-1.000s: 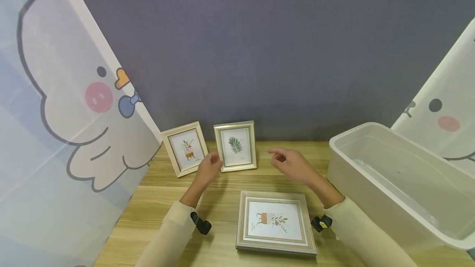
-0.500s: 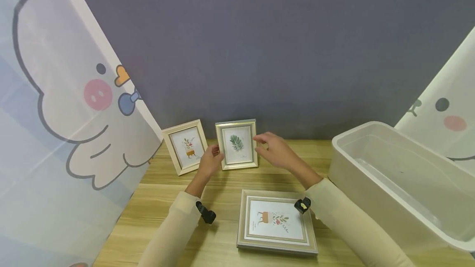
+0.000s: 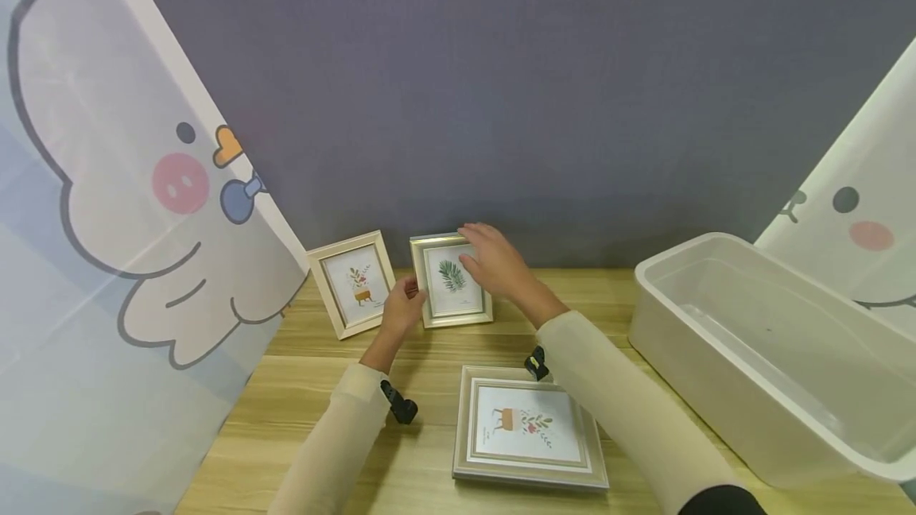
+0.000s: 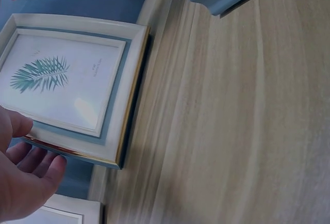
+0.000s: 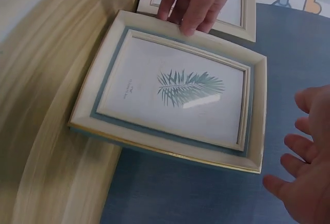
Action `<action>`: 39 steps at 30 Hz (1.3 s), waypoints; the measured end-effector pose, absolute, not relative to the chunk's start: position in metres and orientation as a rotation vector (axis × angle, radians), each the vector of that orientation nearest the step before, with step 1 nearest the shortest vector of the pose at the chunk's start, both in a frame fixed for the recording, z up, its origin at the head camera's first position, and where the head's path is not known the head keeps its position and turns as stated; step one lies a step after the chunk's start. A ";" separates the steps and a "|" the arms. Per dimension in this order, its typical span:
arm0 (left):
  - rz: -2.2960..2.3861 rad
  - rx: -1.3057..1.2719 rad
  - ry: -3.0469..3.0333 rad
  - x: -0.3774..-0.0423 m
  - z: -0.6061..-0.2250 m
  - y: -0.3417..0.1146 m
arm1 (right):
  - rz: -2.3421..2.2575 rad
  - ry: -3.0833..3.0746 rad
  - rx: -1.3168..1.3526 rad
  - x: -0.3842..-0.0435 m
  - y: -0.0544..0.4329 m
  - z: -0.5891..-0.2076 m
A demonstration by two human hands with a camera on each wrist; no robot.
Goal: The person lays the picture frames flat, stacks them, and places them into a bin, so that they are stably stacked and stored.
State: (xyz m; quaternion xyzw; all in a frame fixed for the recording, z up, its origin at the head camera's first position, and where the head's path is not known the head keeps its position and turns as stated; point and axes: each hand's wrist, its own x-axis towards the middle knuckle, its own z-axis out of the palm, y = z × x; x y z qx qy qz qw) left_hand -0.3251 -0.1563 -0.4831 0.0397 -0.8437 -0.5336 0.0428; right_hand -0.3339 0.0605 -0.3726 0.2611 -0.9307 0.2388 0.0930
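Against the dark back wall leans a cream and gold picture frame with a green leaf print (image 3: pixel 454 300). My left hand (image 3: pixel 403 310) pinches its left edge, thumb on the front and fingers curled behind, as the left wrist view shows on the same leaf-print frame (image 4: pixel 56 82). My right hand (image 3: pixel 497 265) is at the frame's upper right corner in the head view. Its fingers are spread and relaxed in the right wrist view, with a gap between that right hand (image 5: pixel 309 154) and the frame's top edge.
A second frame with a potted-plant print (image 3: pixel 355 290) leans tilted at the left. A larger frame (image 3: pixel 528 426) lies flat near the front of the wooden table (image 3: pixel 286 420). At the right stands a deep off-white bin (image 3: pixel 716 372). A dark wall (image 3: pixel 544 102) closes the back.
My right hand has moved left from beyond the leaf-print frame to its upper right corner. The left hand has closed onto the left edge. Both leaning frames stay about where they were.
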 end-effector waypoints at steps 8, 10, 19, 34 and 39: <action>-1.573 0.153 -2.596 -0.327 -0.488 -0.159 | 0.634 -2.886 0.723 -0.346 0.040 -0.379; -1.552 0.148 -2.596 -0.327 -0.486 -0.158 | 0.617 -2.916 0.711 -0.347 0.037 -0.381; -1.508 0.161 -2.597 -0.326 -0.486 -0.158 | 0.398 -2.917 0.635 -0.352 0.029 -0.381; -1.466 0.135 -2.595 -0.323 -0.487 -0.156 | 0.431 -2.698 0.530 -0.363 0.033 -0.398; -1.449 0.141 -2.598 -0.321 -0.487 -0.157 | 0.468 -2.667 0.551 -0.361 0.034 -0.399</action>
